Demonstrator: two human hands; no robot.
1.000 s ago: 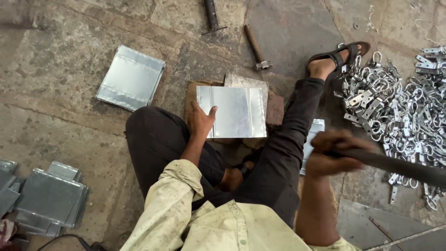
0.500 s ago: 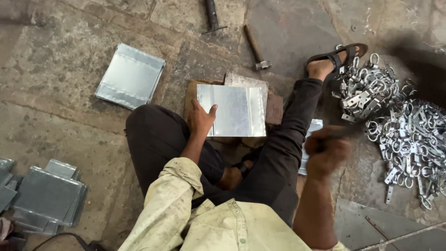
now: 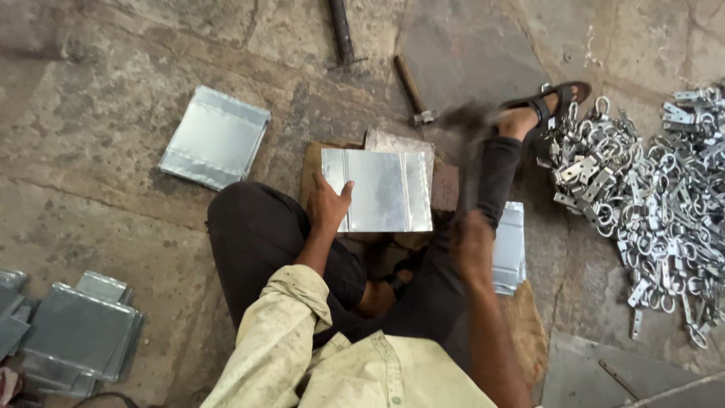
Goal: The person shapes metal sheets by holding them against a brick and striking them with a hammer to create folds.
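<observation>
One left hand [image 3: 330,205] steadies a metal sheet [image 3: 377,189] (right hand [image 3: 470,243] blurred).

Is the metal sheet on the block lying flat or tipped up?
Flat. The metal sheet lies face-up on the block, with the left hand pressing on its near-left edge.

left hand [image 3: 330,204] pressing metal sheet [image 3: 377,189], right hand [image 3: 470,245] blurred
</observation>
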